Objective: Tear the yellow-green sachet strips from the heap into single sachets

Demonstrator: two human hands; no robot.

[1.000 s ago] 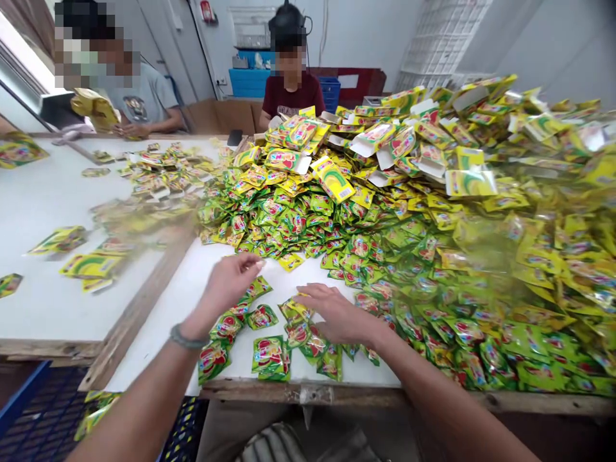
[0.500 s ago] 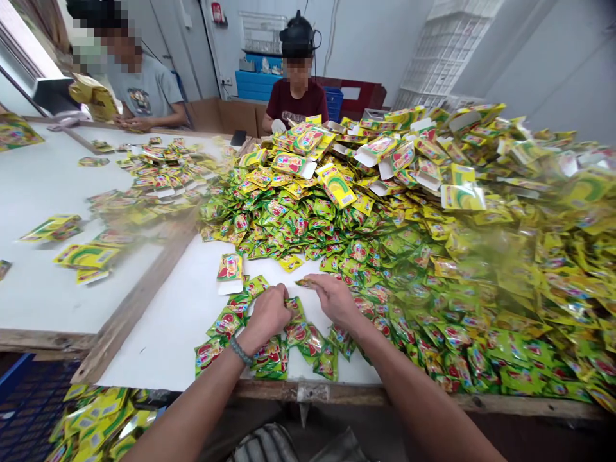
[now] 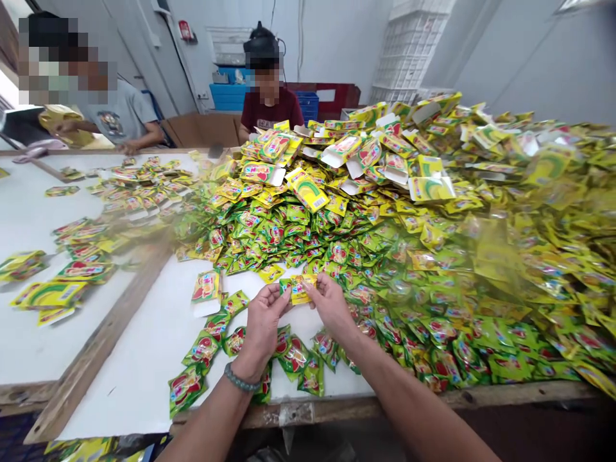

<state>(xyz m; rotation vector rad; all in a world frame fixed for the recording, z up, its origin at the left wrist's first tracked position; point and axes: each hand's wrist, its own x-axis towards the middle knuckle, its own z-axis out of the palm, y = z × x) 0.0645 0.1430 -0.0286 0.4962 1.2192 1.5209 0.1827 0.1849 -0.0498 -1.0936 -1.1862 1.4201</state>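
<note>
My left hand (image 3: 264, 317), with a braided bracelet at its wrist, is closed with thumb and fingers on a small green packet (image 3: 285, 283). My right hand (image 3: 331, 305) pinches a yellow packet (image 3: 300, 290) by its right end. Both packets meet between my fingertips, just above the white table; where one ends and the other begins is partly hidden. Green packets with a red fruit print (image 3: 294, 354) lie below and around my hands. An open yellow carton (image 3: 206, 289) with a white flap lies left of my left hand.
A large heap of yellow cartons and packets (image 3: 308, 189) fills the back and right. A wooden strip (image 3: 103, 340) divides the table, with flat cartons (image 3: 51, 294) on the left side. Two people sit across, one in a maroon shirt (image 3: 272, 114), one in light blue (image 3: 122, 115).
My left hand has risen from the green packets with one in its fingers. My right hand has brought the yellow packet against it. The view has shifted to the right.
</note>
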